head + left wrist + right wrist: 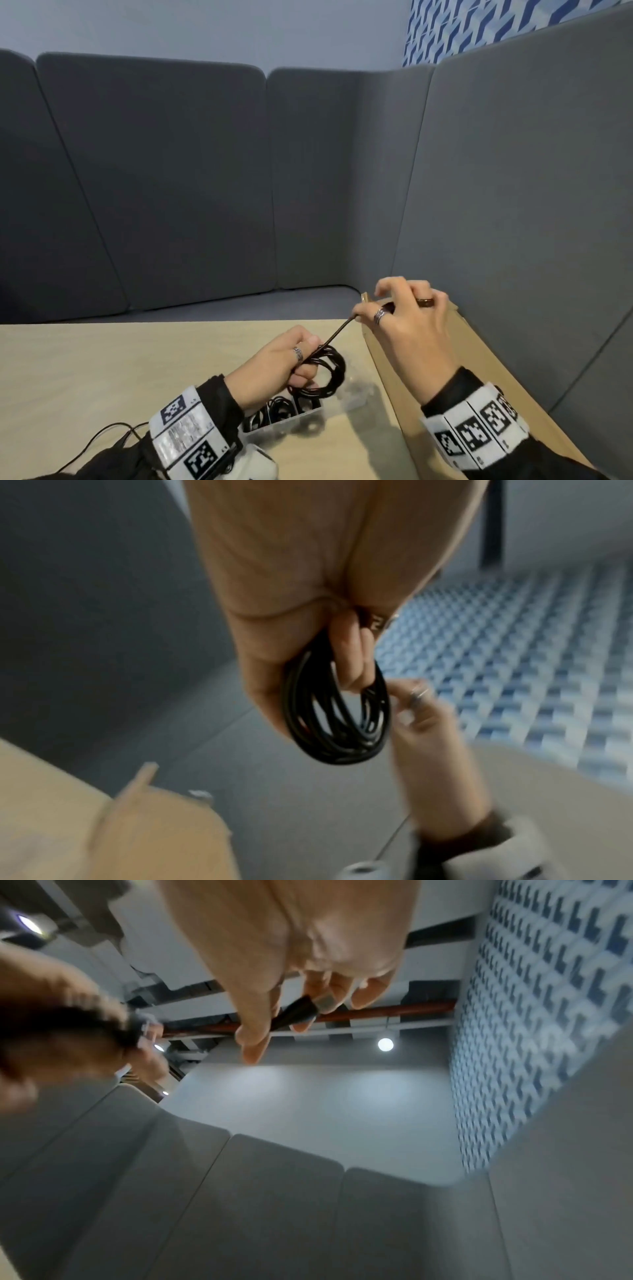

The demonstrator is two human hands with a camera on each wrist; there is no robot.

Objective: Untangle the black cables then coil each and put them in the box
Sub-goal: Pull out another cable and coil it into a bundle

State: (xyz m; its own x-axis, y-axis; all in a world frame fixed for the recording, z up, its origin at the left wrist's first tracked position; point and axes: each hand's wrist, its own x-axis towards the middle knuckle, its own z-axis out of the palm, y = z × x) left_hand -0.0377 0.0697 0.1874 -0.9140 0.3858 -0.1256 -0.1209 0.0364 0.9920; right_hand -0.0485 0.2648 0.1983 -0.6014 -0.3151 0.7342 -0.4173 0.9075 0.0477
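My left hand [291, 356] grips a coil of black cable [325, 373] above the table; in the left wrist view the coil [339, 718] hangs from my curled fingers [349, 653]. A straight free end of that cable [337, 334] runs up and right to my right hand [400, 315], which pinches it near the plug. The plug end [294, 1012] shows between thumb and fingers in the right wrist view. Below the coil stands a clear plastic box [284, 423] holding other coiled black cables [277, 409].
The light wooden table [102, 370] lies in front of grey padded seat backs [171, 178]. A cardboard flap [390, 377] runs along the table's right side under my right arm. A thin black wire [99, 442] trails at the lower left.
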